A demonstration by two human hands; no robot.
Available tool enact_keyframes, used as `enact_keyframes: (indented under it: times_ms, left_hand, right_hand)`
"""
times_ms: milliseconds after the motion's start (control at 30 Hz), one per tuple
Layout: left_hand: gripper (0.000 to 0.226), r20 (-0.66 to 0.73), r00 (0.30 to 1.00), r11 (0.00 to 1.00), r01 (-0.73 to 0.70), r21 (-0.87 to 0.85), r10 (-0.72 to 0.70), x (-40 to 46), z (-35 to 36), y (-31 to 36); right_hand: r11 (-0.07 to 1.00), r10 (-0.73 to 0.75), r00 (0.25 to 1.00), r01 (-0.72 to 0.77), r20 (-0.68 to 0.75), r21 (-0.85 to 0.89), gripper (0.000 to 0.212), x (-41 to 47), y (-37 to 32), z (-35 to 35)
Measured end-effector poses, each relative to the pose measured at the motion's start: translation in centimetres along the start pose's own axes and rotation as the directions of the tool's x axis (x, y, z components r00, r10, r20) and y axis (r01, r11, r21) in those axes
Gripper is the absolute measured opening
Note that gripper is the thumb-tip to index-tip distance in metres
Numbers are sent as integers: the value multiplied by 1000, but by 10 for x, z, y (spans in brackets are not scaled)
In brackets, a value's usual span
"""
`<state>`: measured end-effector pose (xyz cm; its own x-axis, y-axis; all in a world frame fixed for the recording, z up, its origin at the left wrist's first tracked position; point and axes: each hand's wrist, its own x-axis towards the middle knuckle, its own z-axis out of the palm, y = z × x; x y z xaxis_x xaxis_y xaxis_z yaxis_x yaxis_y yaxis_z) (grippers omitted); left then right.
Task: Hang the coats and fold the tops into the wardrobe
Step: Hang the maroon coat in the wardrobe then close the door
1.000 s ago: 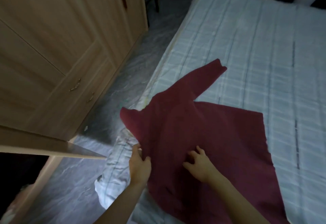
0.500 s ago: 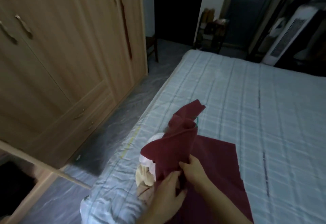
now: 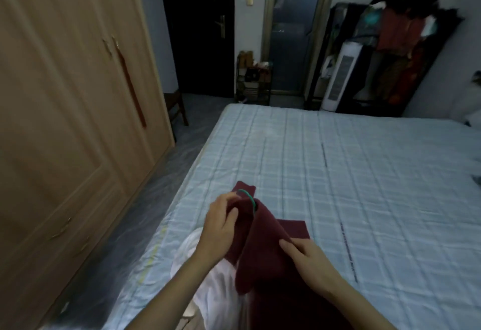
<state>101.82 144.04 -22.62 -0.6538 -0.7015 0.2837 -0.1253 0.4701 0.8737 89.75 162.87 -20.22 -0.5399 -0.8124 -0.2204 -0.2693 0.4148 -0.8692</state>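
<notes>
My left hand gripped the top of a dark maroon knitted garment, fingers curled round the cloth where a thin green wire hanger hook emerged. My right hand pinched a fold of the same garment lower down, thumb against forefinger. The garment hung lifted above the near edge of the bed with the pale blue checked quilted cover, its lower part trailing onto the cover and out of view at the bottom.

Procedure, as I judged it:
1. The step in hand appeared to be seating the garment on the hanger.
2. The left hand was to keep the hook upright and steady; a tilted hanger would let the knit slide off one shoulder.
3. The right hand was to draw the cloth down evenly so that both shoulders sat square.
4. The knit was soft and would stretch; pulling hard on one pinch was to be avoided.
5. The tall light-wood wardrobe stood just across the floor strip to my left, its visible doors closed.

Limits of observation:
- The hanger body lay inside the cloth; whether both shoulders were seated could not be told.
- A white crumpled cloth lay under my left forearm; what kind of garment it was could not be told.
- The room was dim, and the clothes rack with dark and red items at the far wall was indistinct.
</notes>
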Motion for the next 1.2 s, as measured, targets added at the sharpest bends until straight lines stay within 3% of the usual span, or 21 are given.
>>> enact_keyframes:
  times_ms: [100,267,367,500,567,633,767,900,967,1033,1100,1200]
  left_hand:
    - [27,332,943,999,3,45,-17,11,5,5]
    - [31,482,876,989,-91,120,22,21,8,9]
    - [53,462,870,969,-235,81,173,31,0,14]
    - [38,402,835,866,-471,168,377,45,-17,28]
    - [37,414,809,811,-537,231,417,55,-28,38]
    - [42,446,787,759,-580,296,426,62,-40,50]
    - [54,443,786,673,-607,422,431,75,-74,74]
    - [61,427,783,572,-622,536,452,91,-111,123]
    - [55,422,769,528,-638,560,480,92,-131,151]
    - [64,417,767,479,-635,606,488,88,-153,175]
    - [79,392,785,397,-593,701,480,80,-176,193]
    - [67,345,780,240,-523,818,523,62,-213,208]
  right_hand:
    - [998,-59,998,58,-29,-32,43,-12,-1,-23]
    - [964,-194,980,185,-30,-193,46,-20,-1,-54]
    - [946,-263,960,236,-99,-223,48,-22,-8,-71]
    - [930,-333,931,297,-152,-218,61,-20,-29,-96]
    - [918,-350,929,315,-118,-242,55,-17,-46,-107]
    - [886,-386,920,351,-64,-301,36,-16,-64,-117]
    - [766,-504,863,453,11,-457,21,-14,-97,-130]
    - [594,-639,768,459,-41,-661,19,4,-121,-144]
    - [464,-725,687,429,-53,-775,20,15,-131,-146]
    - [342,-809,584,383,-62,-858,24,22,-147,-145]
    - [278,-860,506,350,-69,-895,31,27,-170,-139]
    - [232,-912,398,288,-104,-929,32,27,-208,-124]
